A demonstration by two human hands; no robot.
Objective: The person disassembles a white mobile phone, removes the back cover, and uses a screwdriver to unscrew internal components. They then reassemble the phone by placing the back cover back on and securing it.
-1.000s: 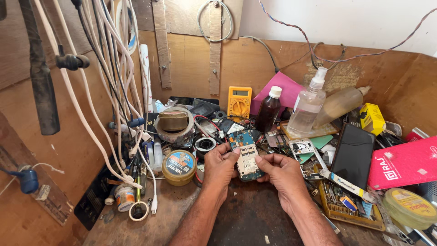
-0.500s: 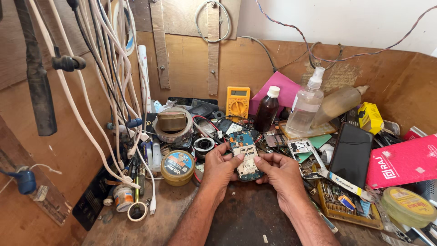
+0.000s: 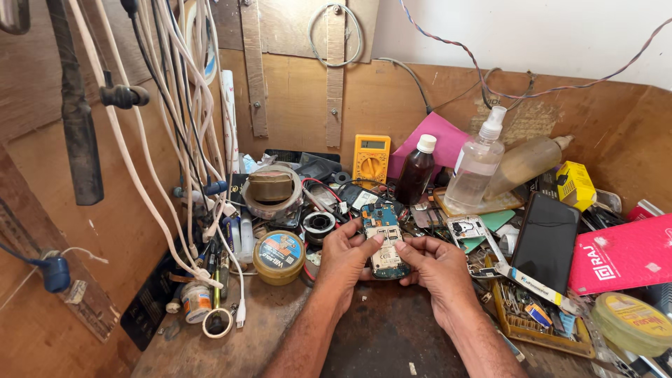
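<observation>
Both hands pinch small blue-green phone circuit board [image 3: 383, 240] above dark bench centre. Left hand [image 3: 344, 257] at its 9 o'clock, right hand [image 3: 435, 264] at 3; thumbs on top, fingers curled under. Round yellow flux tin [image 3: 278, 256] w/ blue lid at 9, near.

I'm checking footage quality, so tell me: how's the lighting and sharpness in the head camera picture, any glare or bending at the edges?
Head view: soft, even daylight with faint shadows; the circuit board between the left hand and right hand is sharp; mild shine on the spray bottle and black phone screen; the white cables at the left edge bow from wide-angle distortion.
</observation>
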